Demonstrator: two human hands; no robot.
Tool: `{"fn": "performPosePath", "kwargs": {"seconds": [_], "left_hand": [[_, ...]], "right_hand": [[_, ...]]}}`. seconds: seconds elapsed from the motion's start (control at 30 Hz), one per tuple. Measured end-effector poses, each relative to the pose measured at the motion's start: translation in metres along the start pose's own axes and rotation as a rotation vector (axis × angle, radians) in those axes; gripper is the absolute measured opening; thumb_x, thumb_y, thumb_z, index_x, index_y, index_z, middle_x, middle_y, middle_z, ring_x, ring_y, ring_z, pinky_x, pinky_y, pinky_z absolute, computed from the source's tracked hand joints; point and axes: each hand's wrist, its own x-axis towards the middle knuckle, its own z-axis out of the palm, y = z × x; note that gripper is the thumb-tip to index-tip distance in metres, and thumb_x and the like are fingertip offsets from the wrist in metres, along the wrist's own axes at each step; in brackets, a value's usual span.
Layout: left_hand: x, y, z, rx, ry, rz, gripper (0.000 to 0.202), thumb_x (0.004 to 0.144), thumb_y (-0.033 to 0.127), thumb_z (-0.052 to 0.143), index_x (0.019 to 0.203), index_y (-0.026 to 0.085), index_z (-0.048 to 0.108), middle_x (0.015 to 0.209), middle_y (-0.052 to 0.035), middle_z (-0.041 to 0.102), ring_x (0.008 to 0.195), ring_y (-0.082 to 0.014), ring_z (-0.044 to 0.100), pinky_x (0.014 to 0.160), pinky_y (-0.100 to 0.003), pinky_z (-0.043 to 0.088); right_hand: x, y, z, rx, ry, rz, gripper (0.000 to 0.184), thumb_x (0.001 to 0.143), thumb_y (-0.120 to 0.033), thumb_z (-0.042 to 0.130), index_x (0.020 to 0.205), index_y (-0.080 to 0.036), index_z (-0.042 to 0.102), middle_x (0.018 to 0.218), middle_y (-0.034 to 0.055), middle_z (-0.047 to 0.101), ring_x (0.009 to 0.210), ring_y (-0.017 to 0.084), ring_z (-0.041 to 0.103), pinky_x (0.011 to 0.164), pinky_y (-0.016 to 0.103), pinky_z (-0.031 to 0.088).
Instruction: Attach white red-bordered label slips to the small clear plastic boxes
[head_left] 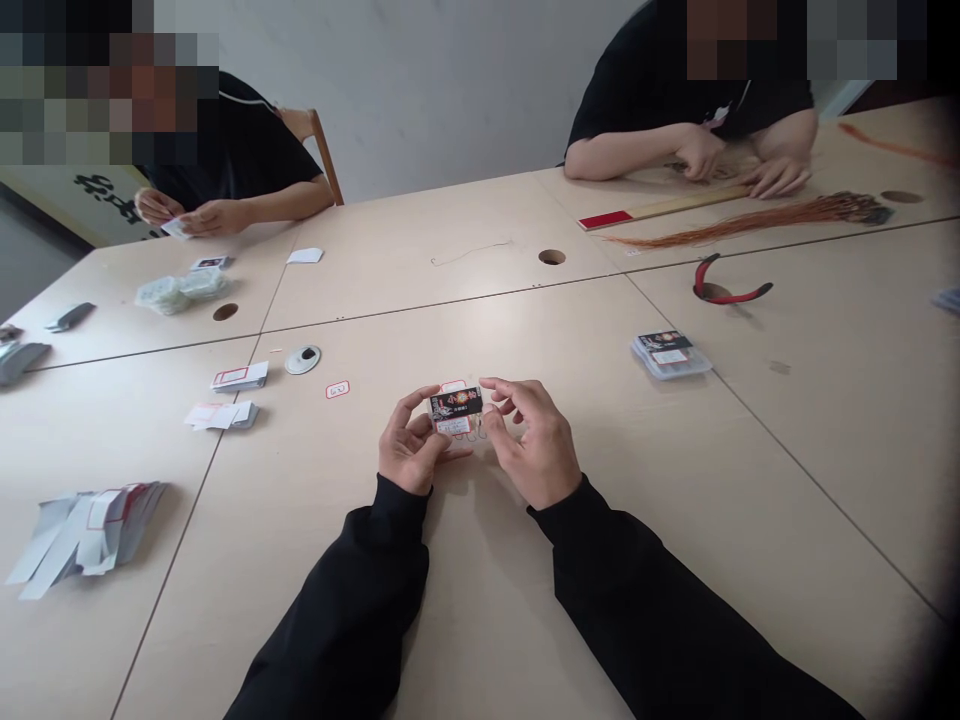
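Presently holds a small, flat, clear plastic box with a black printed label [457,402] out in front, apparently just above the pale wood-grain tabletop [487,610]. Grasps its left side with the left hand [407,445], thumb low against the near edge, index finger curled to the far corner. Has the right hand [536,440] at the opposite edge, thumb and index finger bent and seemingly touching; cannot tell from this view whether really gripping or merely steadying. Tilts the face upward, exposing a red-bordered white sticker [453,426] below the black label and thin curved wire hooks [471,436] near the lower right, probably inside.

Judging by the pose, seems to be at the stage of aligning or checking the labelled box, perhaps pressing it closed; cannot confirm a fully seated lid. Calls next, most likely, for even pressure from both sides, without shifting the sticker or spilling the hooks.

Resembles, in label and sticker, the clear plastic boxes stacked at right [670,357], near the red-and-black-handled pliers [739,299]. Leaves untouched, well off to the left, a spread of white paper strips with red markings [97,530].
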Motion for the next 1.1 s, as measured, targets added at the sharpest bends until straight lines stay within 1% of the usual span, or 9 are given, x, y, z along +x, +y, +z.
{"fn": "performPosePath", "kwargs": {"seconds": [0.2,0.3,0.47,0.53,0.63,0.73,0.83,0.97,1.1], "left_hand": [[0.0010,-0.0009,0.0005,-0.028,0.014,-0.004,0.063,0.059,0.015,0.067,0.119,0.018,0.049,0.081,-0.0031,0.068,0.073,-0.0191,0.067,0.056,-0.029,0.058],[0.0016,-0.0007,0.0012,-0.031,0.013,-0.009,0.058,0.061,0.017,0.067,0.116,0.018,0.050,0.078,-0.0018,0.067,0.073,-0.0200,0.067,0.054,-0.029,0.058],[0.0012,0.0002,0.0019,-0.023,0.012,-0.020,0.054,0.062,0.018,0.067,0.114,0.017,0.052,0.082,-0.0035,0.068,0.075,-0.0200,0.067,0.055,-0.028,0.058],[0.0009,0.0000,0.0019,-0.016,0.002,-0.022,0.054,0.062,0.017,0.066,0.114,0.017,0.052,0.082,-0.0035,0.068,0.074,-0.0190,0.066,0.056,-0.029,0.058],[0.0006,-0.0013,0.0016,-0.009,-0.036,-0.039,0.057,0.061,0.015,0.064,0.117,0.017,0.050,0.081,-0.0032,0.068,0.070,-0.0175,0.065,0.055,-0.029,0.058],[0.0005,-0.0027,0.0009,-0.012,-0.080,-0.052,0.058,0.061,0.014,0.062,0.116,0.019,0.045,0.076,-0.0008,0.067,0.065,-0.0165,0.065,0.051,-0.027,0.056],[0.0012,-0.0036,-0.0004,-0.027,-0.077,-0.065,0.052,0.062,0.013,0.062,0.109,0.022,0.042,0.077,0.0017,0.066,0.066,-0.0165,0.066,0.052,-0.027,0.056],[0.0030,-0.0038,-0.0023,-0.049,-0.060,-0.075,0.044,0.061,0.015,0.066,0.100,0.019,0.048,0.083,-0.0014,0.068,0.068,-0.0173,0.066,0.053,-0.030,0.057],[0.0032,-0.0023,-0.0029,-0.081,-0.066,-0.089,0.048,0.060,0.015,0.068,0.106,0.017,0.054,0.082,-0.0026,0.067,0.069,-0.0181,0.065,0.053,-0.029,0.058]], "right_hand": [[-0.0018,-0.0010,0.0000,0.023,-0.010,0.028,0.030,0.082,-0.017,0.051,0.110,-0.022,0.061,0.092,0.0038,0.059,0.074,0.015,0.056,0.071,0.032,0.051],[-0.0016,-0.0013,0.0002,0.028,-0.011,0.017,0.031,0.082,-0.015,0.051,0.110,-0.021,0.062,0.091,0.0035,0.058,0.074,0.014,0.055,0.071,0.031,0.051],[-0.0018,-0.0014,0.0003,0.018,-0.003,0.000,0.029,0.083,-0.015,0.051,0.108,-0.021,0.063,0.092,0.0039,0.059,0.075,0.015,0.056,0.073,0.033,0.051],[-0.0019,-0.0019,-0.0003,0.005,0.002,-0.011,0.028,0.083,-0.016,0.050,0.108,-0.023,0.062,0.094,0.0048,0.059,0.079,0.017,0.057,0.075,0.035,0.052],[-0.0015,-0.0027,-0.0013,0.017,-0.006,-0.051,0.028,0.085,-0.018,0.048,0.110,-0.023,0.061,0.103,0.0068,0.060,0.095,0.020,0.058,0.082,0.039,0.051],[-0.0007,-0.0025,-0.0014,0.083,-0.033,-0.055,0.027,0.087,-0.018,0.046,0.109,-0.022,0.061,0.109,0.0068,0.062,0.102,0.020,0.058,0.084,0.037,0.051],[-0.0002,-0.0015,-0.0008,0.121,-0.039,0.007,0.022,0.087,-0.020,0.047,0.103,-0.022,0.062,0.107,0.0065,0.064,0.091,0.019,0.061,0.077,0.035,0.053],[-0.0004,-0.0011,-0.0004,0.213,-0.040,0.134,0.018,0.085,-0.023,0.051,0.098,-0.020,0.063,0.105,0.0060,0.064,0.084,0.017,0.062,0.073,0.033,0.054],[-0.0009,-0.0012,-0.0002,0.318,-0.041,0.238,0.018,0.084,-0.026,0.055,0.098,-0.020,0.064,0.104,0.0063,0.065,0.085,0.016,0.063,0.073,0.032,0.055]]}}
